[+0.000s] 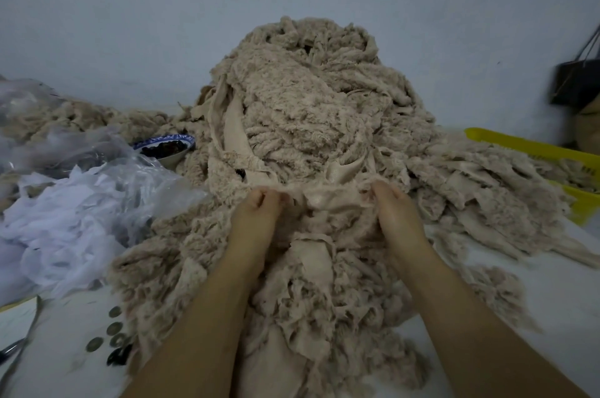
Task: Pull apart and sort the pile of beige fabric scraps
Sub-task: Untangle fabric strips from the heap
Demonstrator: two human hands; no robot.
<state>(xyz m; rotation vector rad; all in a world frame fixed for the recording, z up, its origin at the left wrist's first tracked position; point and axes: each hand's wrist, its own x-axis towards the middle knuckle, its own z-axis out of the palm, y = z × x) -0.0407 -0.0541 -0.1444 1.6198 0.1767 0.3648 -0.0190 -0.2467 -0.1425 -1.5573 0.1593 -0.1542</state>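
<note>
A tall pile of fluffy beige fabric scraps (pixel 311 98) rises against the wall and spills over the white table toward me. At its foot a smooth beige strip (pixel 321 198) is stretched between my hands. My left hand (pixel 258 207) pinches the strip's left end with curled fingers. My right hand (pixel 394 206) grips its right end, fingers curled into the cloth. More loose scraps (pixel 324 293) lie between my forearms.
Crumpled clear plastic and white fabric (pixel 74 202) fill the left. A blue-rimmed bowl (pixel 167 147) with dark contents sits beside the pile. A yellow basket (pixel 532 150) holds scraps at the right. Several coins (pixel 112 329) and scissors (pixel 14 349) lie near left. A dark bag (pixel 576 82) hangs far right.
</note>
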